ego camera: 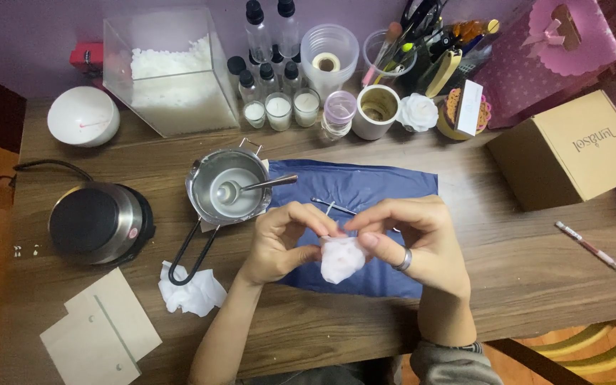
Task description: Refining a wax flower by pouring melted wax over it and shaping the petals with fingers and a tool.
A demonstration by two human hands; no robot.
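My left hand (279, 242) and my right hand (418, 242) meet over a blue plastic sheet (365, 187) on the wooden table. Together they pinch a small white, faintly pink lump (341, 259) that looks like soft wax or a mould. A ring sits on a finger of my right hand. Just beyond my fingers a thin metal tool (333, 207) lies on the sheet. To the left stands a metal melting pot (228, 187) with a spoon (251, 188) resting in it.
An electric hot plate (98, 222) sits at the left, a crumpled tissue (192, 292) and cardboard pieces (101, 331) near the front edge. Along the back: a clear box of white flakes (169, 71), a white bowl (83, 116), bottles, small jars, a brush cup. A cardboard box (572, 150) and pen (592, 247) lie right.
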